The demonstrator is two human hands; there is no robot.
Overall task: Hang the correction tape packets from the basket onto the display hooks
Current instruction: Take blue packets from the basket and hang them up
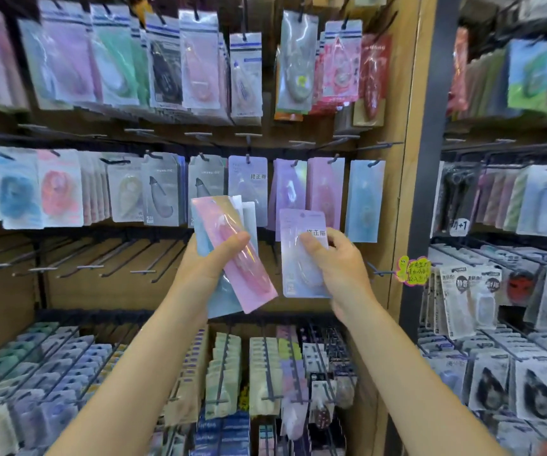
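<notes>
Step in hand, by judgement: sorting held stock, one packet singled out for hanging. Left hand [214, 255] gripping a fanned stack of packets [232, 255], thumb across the pink top one. Right hand [334, 261] pinching a single lavender packet [301, 251], thumb on its face, hang hole up. Basket not in view. Next move probably: hole aligned with a hook tip, then pushed back. Open room: bare hooks [107, 258] left of the hands. Farther, middle row of hung packets [364, 199] close-set, purple ones directly beyond; wooden upright [407, 192] bounding the right.
</notes>
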